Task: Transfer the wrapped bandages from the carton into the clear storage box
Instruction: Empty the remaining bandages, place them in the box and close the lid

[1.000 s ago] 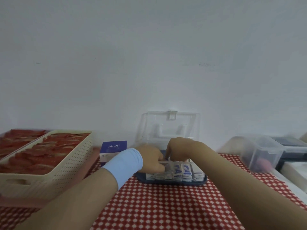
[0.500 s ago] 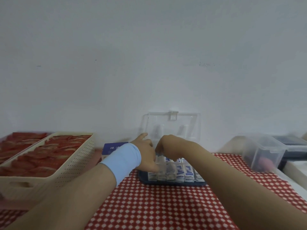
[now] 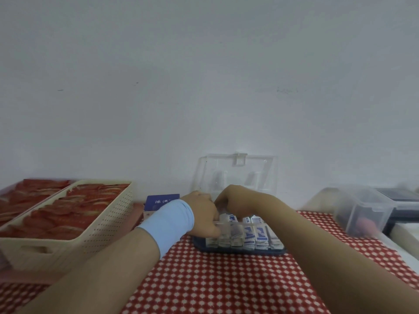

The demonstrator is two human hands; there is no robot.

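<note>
The clear storage box (image 3: 240, 250) has a dark blue base and stands on the checked cloth, its clear lid (image 3: 238, 171) open and upright against the wall. Several wrapped bandages (image 3: 260, 234) in white and blue wrappers stand in a row inside it. My left hand (image 3: 201, 211), with a light blue wristband, grips the box's left end with curled fingers. My right hand (image 3: 238, 200) hovers over the row's left part, its curled fingertips pinching bandages there. The blue and white carton (image 3: 162, 200) sits behind my left wrist, mostly hidden.
A cream perforated basket (image 3: 90, 234) full of red packets stands at the left, with a second tray of red packets (image 3: 34, 189) behind it. A clear lidded bin (image 3: 362, 211) and a dark box sit at the right. The red checked tablecloth (image 3: 215, 279) spreads out in front.
My left hand lifted with its thumb raised half a second ago and has now closed back on the box's left end. My right hand stays over the row's left part.
</note>
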